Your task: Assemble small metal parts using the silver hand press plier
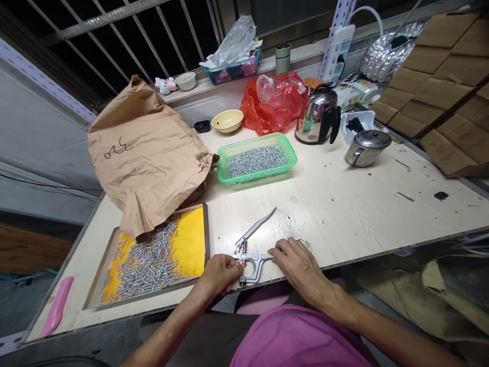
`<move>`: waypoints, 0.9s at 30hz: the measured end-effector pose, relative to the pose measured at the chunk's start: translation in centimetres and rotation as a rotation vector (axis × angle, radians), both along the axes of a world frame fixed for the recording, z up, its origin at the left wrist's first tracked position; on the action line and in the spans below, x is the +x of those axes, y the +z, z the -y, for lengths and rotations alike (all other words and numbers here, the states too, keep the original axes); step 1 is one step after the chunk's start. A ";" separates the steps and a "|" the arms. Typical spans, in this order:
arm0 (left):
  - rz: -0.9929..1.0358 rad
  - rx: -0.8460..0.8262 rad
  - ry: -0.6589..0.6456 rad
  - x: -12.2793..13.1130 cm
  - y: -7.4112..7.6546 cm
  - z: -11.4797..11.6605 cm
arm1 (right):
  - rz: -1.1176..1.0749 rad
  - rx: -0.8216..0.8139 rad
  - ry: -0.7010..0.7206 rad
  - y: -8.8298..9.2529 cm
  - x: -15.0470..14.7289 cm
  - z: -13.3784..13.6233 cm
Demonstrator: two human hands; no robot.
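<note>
Snap fastener pliers [257,262] lie near the table's front edge with their upper handle raised. At the jaw end, my left hand [220,273] is closed in a pinch, its fingertips beside the small red part of the tool. What sits between those fingertips is too small to make out. My right hand [300,262] grips the end of the lower handle, its fingers curled over it. Left of my left hand, a shallow tray [207,232] with a yellow bottom carries a spread of small silvery metal pieces [148,265]. More such pieces fill a green basket [256,179] farther back.
A brown paper bag [148,148] leans over the tray's back edge. Behind the basket are a yellow bowl [227,121], red plastic bags [267,109] and a kettle [317,114]. A lidded metal pot [367,149] stands right; a pink handle-shaped object [57,306] lies left.
</note>
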State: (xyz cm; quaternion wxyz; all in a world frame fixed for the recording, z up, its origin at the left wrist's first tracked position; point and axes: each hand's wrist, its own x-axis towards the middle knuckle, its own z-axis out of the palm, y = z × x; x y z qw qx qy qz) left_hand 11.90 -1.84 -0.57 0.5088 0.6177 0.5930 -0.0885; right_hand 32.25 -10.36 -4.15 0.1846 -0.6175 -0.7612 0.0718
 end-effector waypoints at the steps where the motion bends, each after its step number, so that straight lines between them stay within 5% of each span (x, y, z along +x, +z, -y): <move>1: -0.004 -0.003 -0.007 0.0 -0.1 0.0 | 0.000 -0.001 0.003 0.1 0.0 0.0; 11: -0.023 -0.023 0.077 0.2 0.3 0.8 | -0.020 0.057 -0.029 0.0 0.1 0.4; 21: -0.062 0.077 0.201 0.6 -0.4 2.4 | 0.002 -0.054 0.054 0.6 0.6 0.2; 27: -0.205 0.315 -0.035 0.7 0.4 1.6 | 0.033 -0.076 0.067 1.0 0.5 0.4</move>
